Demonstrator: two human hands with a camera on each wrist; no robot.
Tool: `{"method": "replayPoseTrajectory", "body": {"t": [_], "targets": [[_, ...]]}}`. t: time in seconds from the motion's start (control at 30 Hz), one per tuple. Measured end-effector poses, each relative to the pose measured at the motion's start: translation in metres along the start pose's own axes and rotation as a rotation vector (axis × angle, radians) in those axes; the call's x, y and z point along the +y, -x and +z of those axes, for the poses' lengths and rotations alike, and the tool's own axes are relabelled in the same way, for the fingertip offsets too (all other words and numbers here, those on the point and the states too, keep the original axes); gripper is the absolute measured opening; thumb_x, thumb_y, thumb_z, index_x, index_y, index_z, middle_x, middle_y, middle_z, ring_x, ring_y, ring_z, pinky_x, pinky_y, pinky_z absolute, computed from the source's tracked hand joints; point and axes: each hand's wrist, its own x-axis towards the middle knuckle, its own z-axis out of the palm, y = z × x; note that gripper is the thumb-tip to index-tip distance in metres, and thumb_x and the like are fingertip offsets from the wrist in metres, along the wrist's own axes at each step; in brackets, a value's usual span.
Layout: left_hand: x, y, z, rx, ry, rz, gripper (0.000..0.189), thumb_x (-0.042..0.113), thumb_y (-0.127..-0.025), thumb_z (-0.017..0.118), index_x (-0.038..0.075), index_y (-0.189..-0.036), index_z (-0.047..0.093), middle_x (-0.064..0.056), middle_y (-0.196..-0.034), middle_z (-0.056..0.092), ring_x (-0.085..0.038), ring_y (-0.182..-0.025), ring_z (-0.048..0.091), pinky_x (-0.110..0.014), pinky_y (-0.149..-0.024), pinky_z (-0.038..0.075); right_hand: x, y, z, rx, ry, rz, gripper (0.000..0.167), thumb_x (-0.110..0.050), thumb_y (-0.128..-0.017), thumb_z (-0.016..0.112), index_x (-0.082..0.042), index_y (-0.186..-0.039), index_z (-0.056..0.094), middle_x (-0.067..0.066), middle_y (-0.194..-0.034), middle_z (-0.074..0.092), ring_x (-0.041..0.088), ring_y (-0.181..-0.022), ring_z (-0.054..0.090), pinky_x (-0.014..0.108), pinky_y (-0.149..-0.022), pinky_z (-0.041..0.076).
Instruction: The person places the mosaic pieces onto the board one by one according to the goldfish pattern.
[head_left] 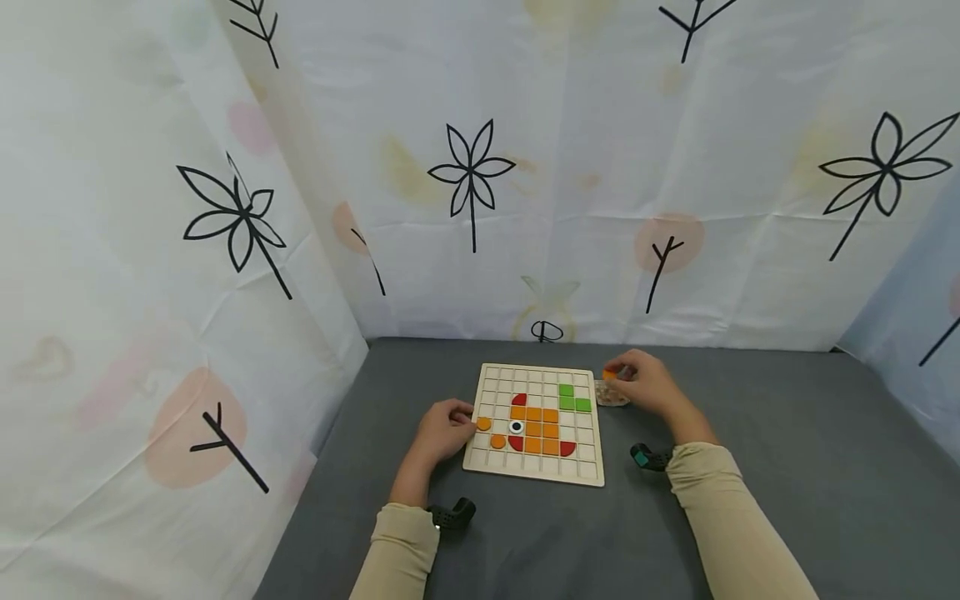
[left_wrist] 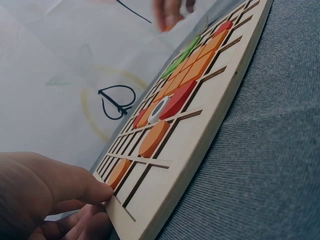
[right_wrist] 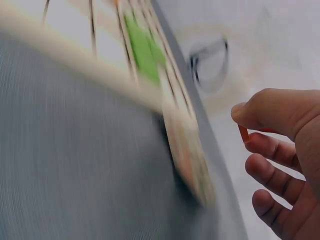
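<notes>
On the grey table lies a square wooden grid board, its orange squares forming a block in the middle. Red rounded pieces, a white-and-black eye piece and green squares also sit in the grid. Two orange discs lie near the left edge. At that edge my left hand grips the board between thumb and fingers, right beside one disc. Beyond the board's right edge, my right hand pinches a small orange piece between thumb and index finger, raised above the table.
A small pale patterned item lies against the board's right edge, under my right hand; it is blurred in the right wrist view. Dark bands are on both wrists. A white printed curtain stands behind the table and along its left side.
</notes>
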Motion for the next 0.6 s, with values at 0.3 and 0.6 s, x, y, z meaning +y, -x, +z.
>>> {"method": "replayPoseTrajectory", "body": {"t": [0.3,0.6], "targets": [[0.002,0.001,-0.003,-0.007,0.007,0.014,0.031,0.013,-0.092,0.075,0.005,-0.122,0.075,-0.008,-0.099,0.071,-0.016,-0.085,0.067,-0.036,-0.076,0.055,-0.068,-0.043,0.065,-0.144,-0.13,-0.107,0.023,-0.011,-0.098,0.075,0.0,-0.119,0.077,0.016,-0.116,0.069,0.021,-0.089,0.063,0.035,-0.076,0.052],[-0.001,-0.002,-0.002,-0.027,0.009,0.019,0.031,0.014,-0.092,0.074,0.005,-0.122,0.074,-0.007,-0.098,0.071,-0.014,-0.082,0.067,-0.033,-0.074,0.056,-0.099,-0.054,0.115,-0.271,-0.17,-0.144,0.023,-0.014,-0.1,0.074,-0.006,-0.121,0.077,0.009,-0.119,0.067,0.014,-0.085,0.059,0.029,-0.074,0.053]]}}
